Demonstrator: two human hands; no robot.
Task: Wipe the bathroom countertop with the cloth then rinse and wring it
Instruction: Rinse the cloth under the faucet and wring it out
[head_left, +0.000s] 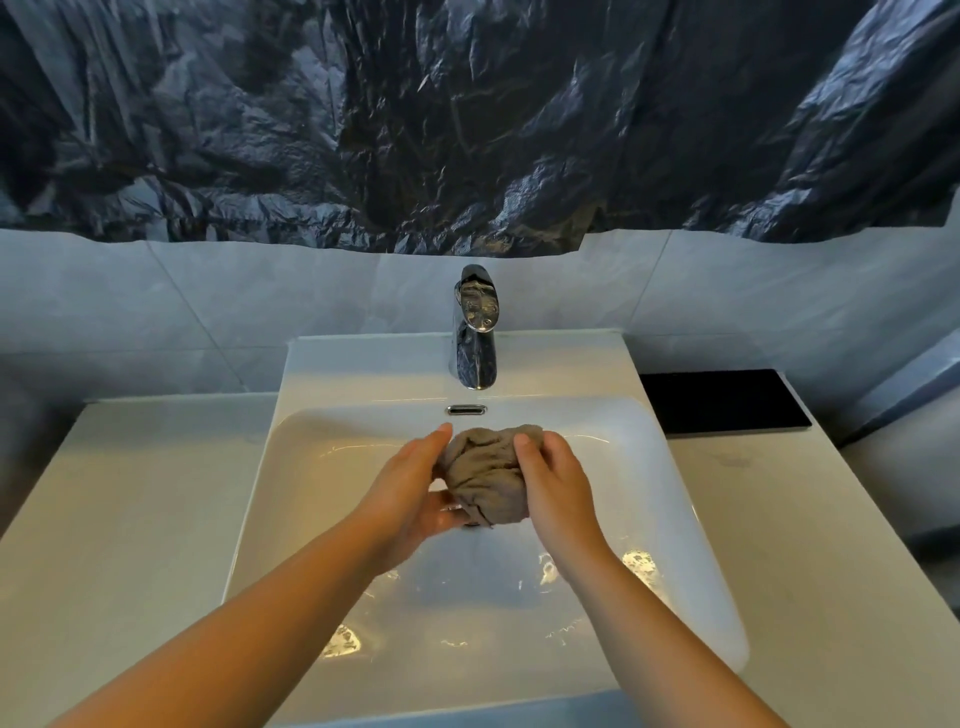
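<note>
Both hands, left (415, 493) and right (553, 480), grasped the bunched cloth (485, 475) over the sink (291, 467), tap (475, 332) at twelve o'clock.

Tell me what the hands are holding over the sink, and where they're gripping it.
Both hands hold the bunched-up cloth above the sink. The left hand cups its left side and underside; the right hand grips its right side.
</note>
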